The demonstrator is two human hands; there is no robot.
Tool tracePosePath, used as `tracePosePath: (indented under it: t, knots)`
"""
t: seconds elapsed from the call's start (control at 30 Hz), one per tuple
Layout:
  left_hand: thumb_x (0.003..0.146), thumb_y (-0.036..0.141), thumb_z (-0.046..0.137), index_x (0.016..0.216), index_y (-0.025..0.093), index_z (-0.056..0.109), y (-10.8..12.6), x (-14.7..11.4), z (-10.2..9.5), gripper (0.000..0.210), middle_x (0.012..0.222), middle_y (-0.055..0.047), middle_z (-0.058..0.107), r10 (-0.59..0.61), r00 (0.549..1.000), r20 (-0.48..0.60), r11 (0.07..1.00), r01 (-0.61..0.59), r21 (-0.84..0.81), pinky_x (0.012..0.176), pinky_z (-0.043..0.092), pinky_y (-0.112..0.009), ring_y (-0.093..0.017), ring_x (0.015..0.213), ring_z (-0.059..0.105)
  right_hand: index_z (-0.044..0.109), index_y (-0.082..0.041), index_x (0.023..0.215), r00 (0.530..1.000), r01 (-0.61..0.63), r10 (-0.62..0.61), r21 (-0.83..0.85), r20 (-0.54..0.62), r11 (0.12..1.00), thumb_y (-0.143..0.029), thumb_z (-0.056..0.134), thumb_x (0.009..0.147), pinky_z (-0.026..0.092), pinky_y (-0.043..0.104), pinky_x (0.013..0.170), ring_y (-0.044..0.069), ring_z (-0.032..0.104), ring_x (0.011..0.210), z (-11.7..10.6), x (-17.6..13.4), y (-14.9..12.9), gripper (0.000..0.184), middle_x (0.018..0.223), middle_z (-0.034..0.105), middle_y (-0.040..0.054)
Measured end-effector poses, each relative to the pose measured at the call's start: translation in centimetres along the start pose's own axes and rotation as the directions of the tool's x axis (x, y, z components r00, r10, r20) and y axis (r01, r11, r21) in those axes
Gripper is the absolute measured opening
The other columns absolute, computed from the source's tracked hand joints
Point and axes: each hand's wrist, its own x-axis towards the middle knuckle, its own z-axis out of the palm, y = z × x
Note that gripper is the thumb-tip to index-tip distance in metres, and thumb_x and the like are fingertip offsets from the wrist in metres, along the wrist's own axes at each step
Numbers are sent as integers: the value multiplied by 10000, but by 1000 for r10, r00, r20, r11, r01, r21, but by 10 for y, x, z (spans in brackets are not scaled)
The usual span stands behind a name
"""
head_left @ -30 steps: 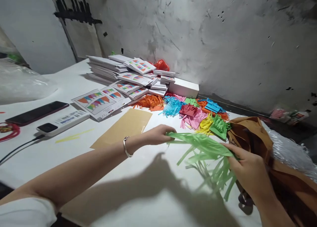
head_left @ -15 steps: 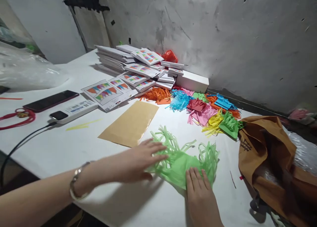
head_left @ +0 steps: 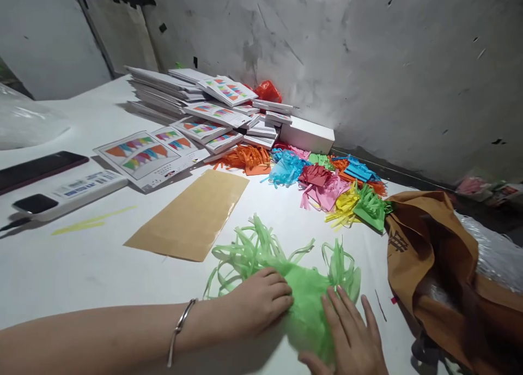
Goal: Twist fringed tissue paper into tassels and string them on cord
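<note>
Head view puts the green fringed paper (head_left: 306, 288) between your left hand (head_left: 261, 304), curled on it, grip unclear, and your right hand (head_left: 354, 334), spread flat, strands (head_left: 265, 246) fanning away from you

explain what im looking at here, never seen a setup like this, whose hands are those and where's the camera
There's no machine: these are one person's bare hands, seen by a head-worn camera looking forward and down. The left hand, curled, and the right hand, spread, rest on a green fringed sheet on a white table; neither clearly grips it. Beyond lie a brown sheet, colourful fringed bundles and printed cards, with brown fabric to the right.
</note>
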Motion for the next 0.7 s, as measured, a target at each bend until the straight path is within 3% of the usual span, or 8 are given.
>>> tracePosePath:
  t: [0.1,0.2,0.23,0.3,0.4,0.5,0.6,0.7]
  knots:
    - [957,193,504,1103,189,607,4,5,-13,178,975,-69,738,-32,999,-17,990,30,-140,876,479,-356,-206,889,655,678,-83,1140,989,-98,114,161,-96,982,-326,467,998,229,506,1200,275,702,1025,-6,27,-10,351,1044,762,135]
    - [923,466,597,1288,171,515,12,11,-25,476,1172,-126,697,-117,992,-47,978,107,-178,1016,417,-481,-282,1054,632,680,-137,993,969,-189,225,286,-98,940,-47,367,949,313,422,1144,183,714,818,-11,51,-8,328,783,738,49]
    - [885,524,632,1340,166,472,14,14,-27,600,1228,-144,673,-146,987,-60,978,134,-162,1060,370,-533,-312,1106,613,673,-148,975,968,-198,236,320,-84,927,-36,378,941,323,400,1132,166,708,787,-13,57,-4,317,758,726,31]
    - [866,443,658,1380,170,432,15,22,-30,624,1220,-145,677,-196,976,-97,977,185,-106,1082,319,-586,-328,1102,612,662,-164,998,961,-217,265,380,-77,899,-50,434,933,335,375,1118,150,706,790,-20,65,5,263,789,730,14]
    - [764,124,596,1346,175,479,1,37,-31,595,1055,-107,732,-268,951,-152,963,267,-28,1041,359,-551,-281,958,659,659,-159,1044,965,-172,237,405,-116,898,-39,478,912,342,387,1121,150,712,816,-31,67,16,255,837,743,17]
    - [658,29,563,1199,189,593,-26,49,-36,565,955,-73,758,-310,937,-163,950,313,-9,983,406,-488,-245,881,686,665,-146,1058,975,-130,188,385,-118,914,-37,498,914,319,397,1158,148,722,850,-39,59,26,246,871,752,25]
    - [701,38,557,1068,203,656,-47,51,-53,413,948,-59,766,-276,945,-178,958,285,28,954,415,-453,-230,886,696,667,-147,1096,980,-122,157,249,-125,961,-48,492,934,278,419,1204,153,734,873,-44,49,37,257,923,769,33]
    - [821,58,509,1096,198,670,-53,37,-84,348,988,-75,757,-184,953,-241,965,221,139,1014,380,-457,-220,913,685,666,-115,1156,987,-16,25,58,-158,998,-59,453,944,229,480,1235,206,740,965,-45,41,37,306,1053,771,84]
